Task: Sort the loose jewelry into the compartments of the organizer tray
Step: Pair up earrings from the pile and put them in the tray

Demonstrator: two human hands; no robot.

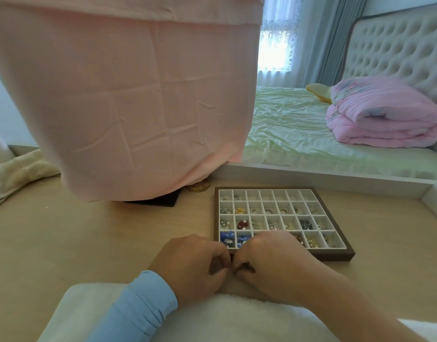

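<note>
The organizer tray (335,254), brown-framed with a white grid of compartments, lies on the wooden desk right of centre. Rings, beads and earrings fill its three nearer rows; blue pieces (228,236) sit in the near-left compartments. My left hand (192,265) and my right hand (271,262) meet fingertip to fingertip just in front of the tray's near-left corner, above a white fluffy cloth (212,317). Both have curled fingers pinching at the same spot. Whatever they hold is too small or hidden to make out. My right hand covers part of the tray's near row.
A large pink cloth (126,107) drapes over something at the desk's back, on a dark base (160,201) beside a gold lid (199,186). A cream towel (17,174) lies far left. Beyond the desk edge are a bed (311,134) and folded pink quilt (385,114).
</note>
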